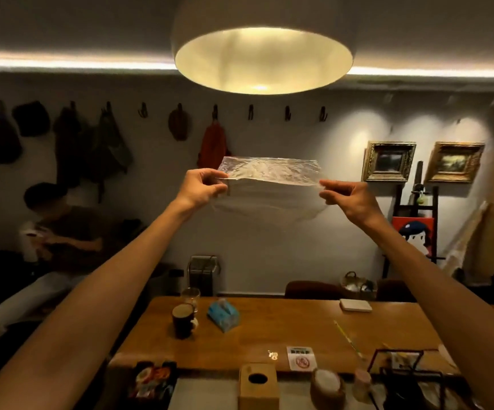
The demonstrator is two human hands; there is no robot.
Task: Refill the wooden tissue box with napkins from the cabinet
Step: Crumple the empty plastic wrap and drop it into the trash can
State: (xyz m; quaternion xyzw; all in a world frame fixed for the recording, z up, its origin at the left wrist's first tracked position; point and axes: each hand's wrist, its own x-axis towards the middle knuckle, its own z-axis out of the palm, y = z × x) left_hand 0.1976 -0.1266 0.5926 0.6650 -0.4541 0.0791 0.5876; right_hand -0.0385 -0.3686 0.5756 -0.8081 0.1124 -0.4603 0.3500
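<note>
A wide round pendant lamp point(263, 59) is glowing overhead, hanging above the long wooden worktop point(284, 329) that is filling the lower middle of the view. At the far left, another person point(59, 232) is sitting by the wall, under a row of hooks carrying bags and hats. 2 gold-framed pictures point(389, 161) are hanging on the right of the wall.

Both of the wearer's arms are reaching up and forward, holding a clear plastic wrapper point(269, 173) high in front of the wall, well above the worktop. The left hand point(201, 187) is pinching the wrapper's left end between thumb and fingers, and the right hand point(349, 196) is pinching its right end the same way, so the film is stretching flat between them. Whether anything is lying inside the wrapper cannot be told.

The wooden tissue box point(258, 386) is standing upright at the bottom centre, just in front of the worktop's near edge, its dark oval opening facing up. A blue tissue pack point(223, 315) is lying on the worktop farther back, with a dark mug point(183, 321) just to its left and a clear glass point(190, 297) standing behind the mug. A small printed card point(301, 358) is lying near the worktop's front edge.
</note>
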